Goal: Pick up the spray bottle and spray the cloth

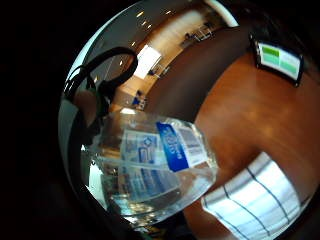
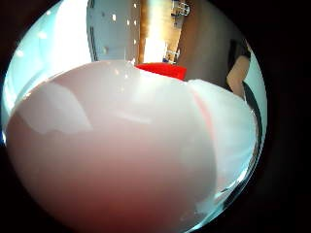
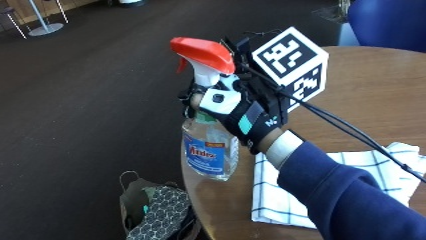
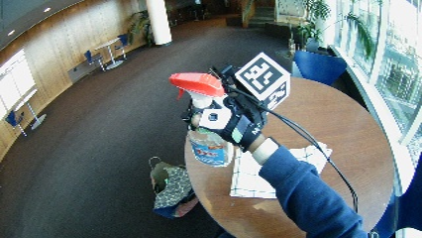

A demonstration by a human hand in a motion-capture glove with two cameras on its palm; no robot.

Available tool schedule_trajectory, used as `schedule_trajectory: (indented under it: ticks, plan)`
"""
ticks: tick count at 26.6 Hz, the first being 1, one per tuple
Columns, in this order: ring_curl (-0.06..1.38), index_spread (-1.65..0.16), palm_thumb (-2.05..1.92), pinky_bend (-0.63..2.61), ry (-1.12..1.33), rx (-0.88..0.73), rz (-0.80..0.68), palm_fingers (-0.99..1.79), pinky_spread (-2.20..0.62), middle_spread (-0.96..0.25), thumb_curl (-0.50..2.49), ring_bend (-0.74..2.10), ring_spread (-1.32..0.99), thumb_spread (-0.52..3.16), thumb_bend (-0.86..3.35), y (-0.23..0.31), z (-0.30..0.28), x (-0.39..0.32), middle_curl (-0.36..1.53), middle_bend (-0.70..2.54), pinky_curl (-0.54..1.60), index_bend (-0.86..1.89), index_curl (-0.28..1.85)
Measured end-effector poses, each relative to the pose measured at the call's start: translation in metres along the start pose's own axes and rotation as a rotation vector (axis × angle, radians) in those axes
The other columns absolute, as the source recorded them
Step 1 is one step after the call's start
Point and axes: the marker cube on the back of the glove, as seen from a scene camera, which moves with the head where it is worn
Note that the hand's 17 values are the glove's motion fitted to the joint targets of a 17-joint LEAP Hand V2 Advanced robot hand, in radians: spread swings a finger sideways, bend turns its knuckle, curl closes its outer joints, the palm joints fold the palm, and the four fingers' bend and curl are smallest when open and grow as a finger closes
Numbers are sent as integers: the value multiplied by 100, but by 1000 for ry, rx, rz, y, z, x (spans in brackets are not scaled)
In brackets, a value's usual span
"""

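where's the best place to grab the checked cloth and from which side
Take the checked cloth at its corner nearest the table edge, coming from above on the person's side. It lies flat, seemingly folded, with nothing resting on it, so a pinch there should lift it. The right hand already grips the spray bottle, so the bare hand would probably do it.

The clear plastic spray bottle with a red trigger head is held upright in the black-gloved right hand, off the round wooden table and above its edge. The white checked cloth lies flat on the table, just beside and below the bottle. A patterned fabric bag sits on the dark carpeted floor beneath the table's edge.
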Motion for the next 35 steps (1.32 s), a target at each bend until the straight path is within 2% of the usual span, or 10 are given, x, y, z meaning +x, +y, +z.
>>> schedule_trajectory:
  ticks: [4,11,16,20,23,25,28,30,32,35]
  plan:
    - [43,-29,95,30,-88,102,118,119,-20,-16,75,55,-22,46,-2,8,12,21,49,56,36,18,56]
    - [46,-30,101,15,-41,186,178,84,-9,-16,75,55,-22,58,-1,23,15,15,50,54,33,12,55]
    - [45,-31,100,15,19,149,161,74,-5,-18,74,53,-23,68,-2,18,23,22,51,52,30,13,53]
    - [44,-31,99,19,57,130,146,83,-7,-20,73,53,-24,76,-2,12,40,32,50,52,30,14,51]
    - [43,-31,98,18,32,18,173,85,-8,-21,72,53,-25,80,-2,17,54,32,50,51,30,13,49]
    - [42,-32,92,23,2,-62,159,62,-4,-19,70,45,-24,88,-4,23,54,25,49,43,32,12,48]
    - [43,-34,86,35,-33,-88,81,45,0,-15,66,36,-20,96,-4,32,35,9,46,33,37,12,48]
    - [41,-34,86,37,-39,-48,18,51,1,-14,65,35,-19,99,-2,43,15,0,45,31,37,14,46]
    - [38,-34,87,34,-26,25,-48,71,1,-14,64,36,-19,102,-2,59,-11,0,44,34,34,14,43]
    - [36,-32,88,30,37,204,-101,89,-2,-14,63,40,-20,103,-2,94,-58,23,44,35,32,14,41]
